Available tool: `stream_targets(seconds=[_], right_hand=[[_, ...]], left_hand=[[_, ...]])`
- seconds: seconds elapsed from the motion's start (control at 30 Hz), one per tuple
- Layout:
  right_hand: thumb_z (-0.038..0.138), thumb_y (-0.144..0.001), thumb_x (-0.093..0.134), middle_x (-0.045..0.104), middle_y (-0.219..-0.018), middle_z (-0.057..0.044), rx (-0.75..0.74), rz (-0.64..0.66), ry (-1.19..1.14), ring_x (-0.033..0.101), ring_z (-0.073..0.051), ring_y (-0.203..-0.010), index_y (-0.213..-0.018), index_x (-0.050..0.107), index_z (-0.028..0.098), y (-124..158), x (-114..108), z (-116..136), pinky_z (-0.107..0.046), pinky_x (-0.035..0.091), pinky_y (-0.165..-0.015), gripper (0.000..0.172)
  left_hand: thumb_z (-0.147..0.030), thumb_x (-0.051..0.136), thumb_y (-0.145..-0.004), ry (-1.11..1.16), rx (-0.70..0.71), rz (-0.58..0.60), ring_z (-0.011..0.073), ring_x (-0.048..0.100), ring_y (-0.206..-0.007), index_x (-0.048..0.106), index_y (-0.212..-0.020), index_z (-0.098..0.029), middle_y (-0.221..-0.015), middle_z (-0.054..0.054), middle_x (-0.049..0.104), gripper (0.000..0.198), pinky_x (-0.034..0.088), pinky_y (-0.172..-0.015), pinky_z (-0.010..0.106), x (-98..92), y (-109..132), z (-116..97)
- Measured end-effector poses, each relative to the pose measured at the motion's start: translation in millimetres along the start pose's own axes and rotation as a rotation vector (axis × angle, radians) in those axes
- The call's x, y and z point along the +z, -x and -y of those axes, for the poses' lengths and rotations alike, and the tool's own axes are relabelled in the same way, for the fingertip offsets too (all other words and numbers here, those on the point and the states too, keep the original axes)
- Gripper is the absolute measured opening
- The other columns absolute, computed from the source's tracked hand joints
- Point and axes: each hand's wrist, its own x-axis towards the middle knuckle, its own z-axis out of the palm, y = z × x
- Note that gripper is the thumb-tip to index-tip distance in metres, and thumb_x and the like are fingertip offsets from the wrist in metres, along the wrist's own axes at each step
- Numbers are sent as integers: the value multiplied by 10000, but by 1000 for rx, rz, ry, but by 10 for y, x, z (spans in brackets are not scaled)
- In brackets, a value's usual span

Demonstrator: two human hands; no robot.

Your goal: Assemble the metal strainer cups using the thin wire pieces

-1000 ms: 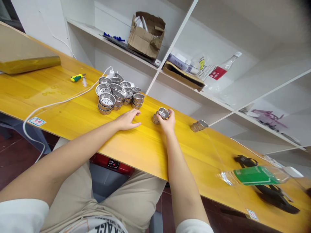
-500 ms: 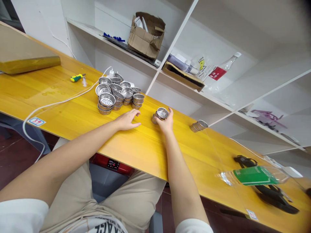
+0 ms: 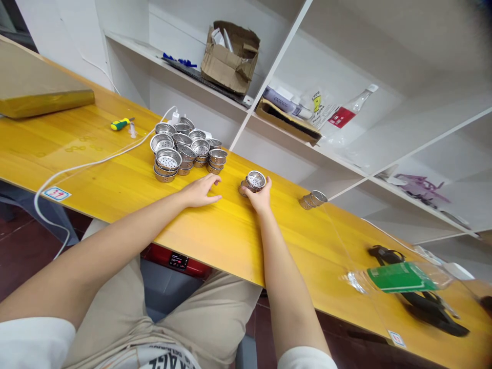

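Note:
My right hand (image 3: 262,197) is closed round a small stack of perforated metal cups (image 3: 255,180) near the middle of the yellow table. The top cup faces up, its holed bottom showing. My left hand (image 3: 202,191) rests by the table top with thumb and fingers apart, holding nothing. Just beyond it stand several stacked metal cups (image 3: 168,160) in a tight group. Farther right, a separate short stack of the same cups (image 3: 313,199) leans on the table near the shelf.
A white cable (image 3: 92,163) crosses the yellow table (image 3: 215,230). A green-yellow screwdriver (image 3: 120,124) and a flat box (image 3: 42,89) lie left. At right are a green-labelled bottle (image 3: 403,277) and a black strap-like object (image 3: 434,318). Shelves behind hold a torn carton (image 3: 229,64).
My right hand's fingers have drawn in closer round the cup stack. My left hand has stayed in place, and the view has shifted very slightly.

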Motion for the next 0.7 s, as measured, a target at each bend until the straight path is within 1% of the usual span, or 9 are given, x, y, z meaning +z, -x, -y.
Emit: stream_targets(seconds=[0.1, 0.23, 0.4, 0.57, 0.7], right_hand=[[518, -608, 859, 558, -1440, -202, 9, -8, -17, 612, -316, -1250, -1599, 199, 175, -17, 8, -23, -495, 431, -1129, 1239], [492, -601, 862, 595, -1388, -179, 12, -30, -8, 631, -312, -1203, -1562, 265, 187, -27, -14, -19, -489, 445, -1108, 1172], [462, -586, 867, 596, -1392, -167, 28, -90, 9, 613, -309, -1238, -1516, 315, 196, -57, -110, -63, -472, 443, -1113, 1114], [461, -559, 881, 626, -1352, -151, 115, -156, 42, 628, -304, -1230, -1473, 347, 196, -135, -325, -153, -447, 470, -1095, 1091], [455, -521, 902, 650, -1315, -147, 197, -232, 131, 636, -313, -1221, -1401, 402, 194, -259, -633, -325, -434, 474, -1098, 1045]], left_hand=[[-505, 612, -875, -6, -7, 7, 276, 642, -1098, 509, -1284, -184, -1279, 120, 607, 530, 517, -978, 419, -8, 3, -14], [-501, 609, -874, -14, -18, 14, 269, 642, -1090, 509, -1285, -189, -1285, 118, 609, 525, 511, -984, 410, -17, 4, -26], [-510, 600, -875, -21, -11, 14, 263, 642, -1065, 506, -1278, -194, -1272, 113, 612, 520, 510, -954, 398, -25, 1, -26], [-519, 599, -868, -28, -7, 19, 240, 642, -974, 515, -1247, -201, -1235, 100, 608, 502, 510, -898, 383, -15, -10, 2], [-523, 596, -867, -20, -3, 26, 237, 642, -954, 517, -1247, -205, -1226, 98, 610, 503, 507, -898, 385, -8, -16, 16]])
